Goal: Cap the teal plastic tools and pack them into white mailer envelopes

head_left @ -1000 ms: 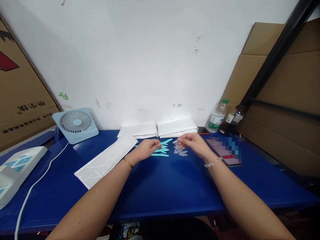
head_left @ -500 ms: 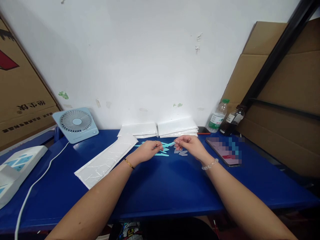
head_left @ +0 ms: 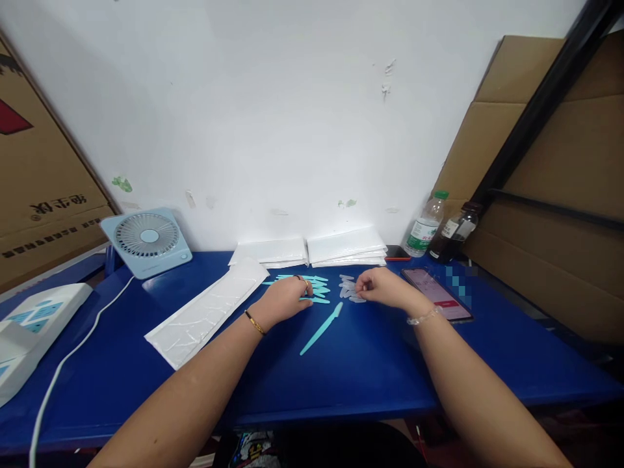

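Observation:
My left hand (head_left: 287, 298) rests on a small pile of teal plastic sticks (head_left: 319, 286) on the blue table (head_left: 341, 370), its fingers curled over them. Just to the right, my right hand (head_left: 377, 288) hovers with pinched fingers at a pile of small clear plastic caps (head_left: 348, 290); whether it holds one I cannot make out. One teal stick (head_left: 322, 328) lies alone on the table, nearer to me, slanting toward the lower left.
A long white tray (head_left: 209, 312) lies left of my hands. White stacks (head_left: 312, 252) sit by the wall. A small blue fan (head_left: 146, 242) with its cord, a phone (head_left: 439, 296), two bottles (head_left: 424, 227) and cardboard boxes surround the area.
The teal stick held between both hands half a second ago now lies alone on the table in front. Both hands have gone back to their piles.

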Motion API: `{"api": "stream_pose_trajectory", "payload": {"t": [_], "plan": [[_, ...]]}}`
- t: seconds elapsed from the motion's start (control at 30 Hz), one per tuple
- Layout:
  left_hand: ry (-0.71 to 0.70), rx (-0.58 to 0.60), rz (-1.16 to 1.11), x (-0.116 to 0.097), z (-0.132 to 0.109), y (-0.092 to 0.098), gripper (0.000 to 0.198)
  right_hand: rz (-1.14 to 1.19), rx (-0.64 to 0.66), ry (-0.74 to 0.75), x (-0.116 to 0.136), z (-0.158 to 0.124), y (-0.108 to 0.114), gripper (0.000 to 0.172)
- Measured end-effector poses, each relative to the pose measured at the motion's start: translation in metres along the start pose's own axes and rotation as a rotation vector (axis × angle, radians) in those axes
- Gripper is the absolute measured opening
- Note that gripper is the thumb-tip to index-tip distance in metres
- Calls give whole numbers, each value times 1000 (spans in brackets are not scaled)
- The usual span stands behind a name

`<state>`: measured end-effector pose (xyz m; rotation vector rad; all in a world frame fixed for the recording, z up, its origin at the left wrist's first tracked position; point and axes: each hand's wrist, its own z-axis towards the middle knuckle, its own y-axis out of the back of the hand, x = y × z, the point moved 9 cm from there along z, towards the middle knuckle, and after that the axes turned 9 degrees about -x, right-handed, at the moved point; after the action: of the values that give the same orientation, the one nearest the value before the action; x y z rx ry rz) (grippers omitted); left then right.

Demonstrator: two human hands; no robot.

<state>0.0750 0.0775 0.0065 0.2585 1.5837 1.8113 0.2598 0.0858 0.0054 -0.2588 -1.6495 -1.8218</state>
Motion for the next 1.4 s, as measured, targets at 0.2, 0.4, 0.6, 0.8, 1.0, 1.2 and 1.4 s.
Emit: {"api": "stream_pose_trajectory", "payload": {"t": [0.2, 0.4, 0.6, 0.8, 1.0, 1.2, 1.4], "plan": [[59, 24, 79, 15, 0, -4, 8, -125, 83, -29, -3, -3, -14, 7], [56, 26, -1, 11, 3, -1, 13, 135, 86, -18, 8, -4, -13, 6], [56, -11, -71, 7, 5, 4, 15, 246, 55, 19, 23, -4, -11, 13], [43, 1, -89, 6, 5, 0, 17, 255, 80, 33, 25, -3, -19, 13], [59, 14, -102, 10, 5, -1, 16, 247, 86, 46, 26, -4, -18, 14], [40, 18, -174, -2, 3, -1, 16, 270, 127, 83, 35, -6, -24, 12], [-5, 101, -202, -15, 0, -10, 17, 266, 195, 110, 38, -9, -30, 16]]}}
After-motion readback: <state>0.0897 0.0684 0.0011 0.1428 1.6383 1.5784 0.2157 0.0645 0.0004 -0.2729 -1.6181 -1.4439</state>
